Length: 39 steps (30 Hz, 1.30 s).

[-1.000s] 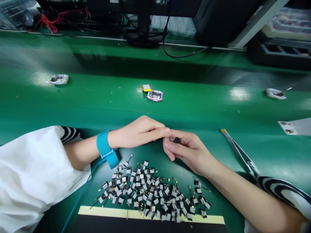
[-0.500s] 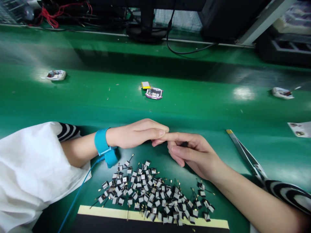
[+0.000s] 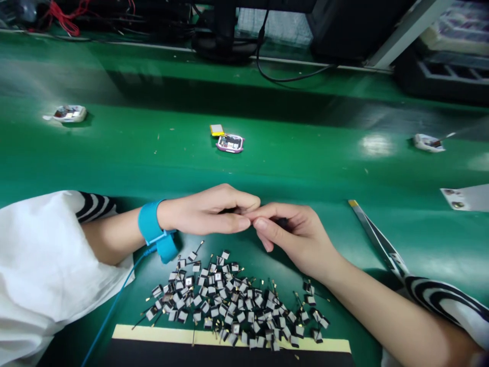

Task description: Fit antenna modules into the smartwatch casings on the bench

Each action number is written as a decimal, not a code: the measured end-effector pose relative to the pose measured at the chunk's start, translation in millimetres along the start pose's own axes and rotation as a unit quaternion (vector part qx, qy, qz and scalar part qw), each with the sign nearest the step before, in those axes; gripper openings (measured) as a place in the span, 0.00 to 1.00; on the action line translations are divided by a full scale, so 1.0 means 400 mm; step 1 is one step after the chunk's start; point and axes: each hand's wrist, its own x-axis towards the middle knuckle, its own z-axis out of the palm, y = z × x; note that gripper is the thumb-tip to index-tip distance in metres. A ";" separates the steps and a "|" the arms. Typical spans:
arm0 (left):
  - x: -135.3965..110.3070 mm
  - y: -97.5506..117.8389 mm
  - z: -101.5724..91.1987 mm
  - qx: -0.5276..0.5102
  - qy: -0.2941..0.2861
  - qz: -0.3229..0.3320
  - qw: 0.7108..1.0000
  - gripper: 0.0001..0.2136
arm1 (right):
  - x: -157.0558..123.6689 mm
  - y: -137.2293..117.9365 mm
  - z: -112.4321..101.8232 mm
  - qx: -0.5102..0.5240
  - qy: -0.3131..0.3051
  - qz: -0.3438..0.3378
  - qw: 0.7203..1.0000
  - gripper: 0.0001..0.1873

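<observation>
Bright, even light falls from overhead onto the glossy green tabletop (image 3: 290, 173). The surface throws back 2 pale glare spots, 1 around the white casing (image 3: 69, 113) at far left and 1 towards the right. A broad shadow band lies below the dark equipment (image 3: 344, 25) at the back. The left hand (image 3: 206, 214) and right hand (image 3: 298, 237) cast soft, short shadows beneath them. The small black part (image 3: 281, 222) in the right fingers sits in shade, its shape unclear. The pile of small parts (image 3: 233, 300) is fairly sharp, while the rear and the corners are blurred. Wide-angle distortion bows the edges.
</observation>
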 end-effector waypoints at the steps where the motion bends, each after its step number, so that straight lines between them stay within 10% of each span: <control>1: 0.001 -0.001 0.005 0.018 0.008 0.000 1.000 0.13 | 0.000 0.000 0.001 -0.009 0.003 0.000 1.000 0.07; 39: 0.005 -0.015 0.014 0.105 0.039 0.013 0.994 0.10 | -0.004 -0.007 -0.009 0.011 -0.010 0.055 0.998 0.07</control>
